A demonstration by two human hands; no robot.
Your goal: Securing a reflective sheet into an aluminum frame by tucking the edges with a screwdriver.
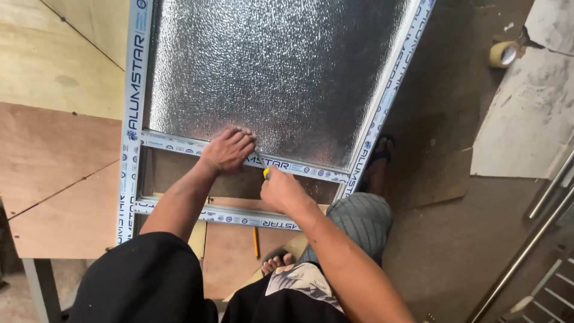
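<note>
On frame rail (299,167), screwdriver (263,164) points up-left.

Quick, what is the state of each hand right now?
Left hand: flat and open, pressing on the frame rail, holding nothing.
Right hand: closed on a yellow-handled tool, tip at the rail.

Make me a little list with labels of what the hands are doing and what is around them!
Left hand: pressed flat on the frame's cross rail, at the edge of the bumpy silver panel.
Right hand: gripping a yellow-handled tool, its tip at the rail beside the left fingers.
Frame: pale metal, lying on a plywood table.
Under the frame: a pencil and bare toes.
Floor: a tape roll, top right.
</note>
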